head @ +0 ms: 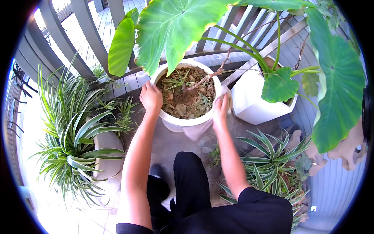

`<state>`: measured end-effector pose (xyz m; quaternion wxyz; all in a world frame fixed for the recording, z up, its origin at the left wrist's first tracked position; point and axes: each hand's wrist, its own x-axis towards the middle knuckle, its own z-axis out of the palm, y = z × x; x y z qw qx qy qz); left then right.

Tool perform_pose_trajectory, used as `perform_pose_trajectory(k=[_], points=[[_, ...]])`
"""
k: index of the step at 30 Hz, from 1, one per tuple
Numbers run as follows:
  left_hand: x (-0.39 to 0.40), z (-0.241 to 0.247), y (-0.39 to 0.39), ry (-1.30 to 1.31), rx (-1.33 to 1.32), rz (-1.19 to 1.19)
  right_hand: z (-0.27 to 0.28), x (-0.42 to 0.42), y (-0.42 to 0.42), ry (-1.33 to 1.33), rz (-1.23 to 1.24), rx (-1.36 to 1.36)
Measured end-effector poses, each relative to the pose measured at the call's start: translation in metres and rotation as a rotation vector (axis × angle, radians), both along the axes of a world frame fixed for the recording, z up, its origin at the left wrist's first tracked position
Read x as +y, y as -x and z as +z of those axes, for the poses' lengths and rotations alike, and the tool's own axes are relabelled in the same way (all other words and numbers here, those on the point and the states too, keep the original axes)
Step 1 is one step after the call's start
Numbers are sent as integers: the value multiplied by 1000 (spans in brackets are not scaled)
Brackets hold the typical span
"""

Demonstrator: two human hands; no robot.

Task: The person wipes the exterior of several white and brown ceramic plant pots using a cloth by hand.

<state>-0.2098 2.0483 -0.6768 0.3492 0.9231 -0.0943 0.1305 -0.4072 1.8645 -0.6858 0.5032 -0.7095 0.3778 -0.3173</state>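
Observation:
A round white plant pot (pixel 187 121) stands before me, filled with soil and dry leaves (pixel 181 106). A woody stem (pixel 211 76) and a small spider plant (pixel 178 80) rise from it. My left hand (pixel 151 96) grips the pot's rim on the left side. At the right side of the rim, my right hand (pixel 221 109) holds a pale cloth (pixel 198 131) against the pot's outer wall. The cloth is blurred and hangs below the rim. Part of the pot's far rim lies behind a large green leaf.
To the right is a white angular planter (pixel 252 99) with a big elephant-ear plant (pixel 178 26) arching overhead. Spider plants stand left (pixel 76 140) and right (pixel 271 155). A slatted railing (pixel 90 38) runs behind. My knee (pixel 190 172) is close below the pot.

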Motion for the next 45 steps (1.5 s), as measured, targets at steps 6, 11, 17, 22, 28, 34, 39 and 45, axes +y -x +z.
perform_pose_trajectory(k=[6, 11, 17, 22, 28, 34, 39, 45], points=[[0, 5, 4, 106, 35, -82, 12, -119, -67, -270, 485, -48], [4, 4, -3, 156, 10, -148, 28, -140, -119, -205, 573, 106], [6, 14, 4, 227, -14, -226, 15, -124, -84, -302, 409, 211], [7, -2, -9, 321, -44, -287, 29, -39, -23, -174, 64, -25], [4, -8, -5, 495, 25, -339, 4, 39, 39, -181, -87, -89], [13, 17, 0, 446, 264, -293, 72, 69, 124, -951, -23, -858], [15, 16, -1, 290, 128, -323, 98, 88, 144, -826, -268, -1086], [13, 2, -11, 271, 114, -352, 105, 84, 170, -758, 9, -1524]])
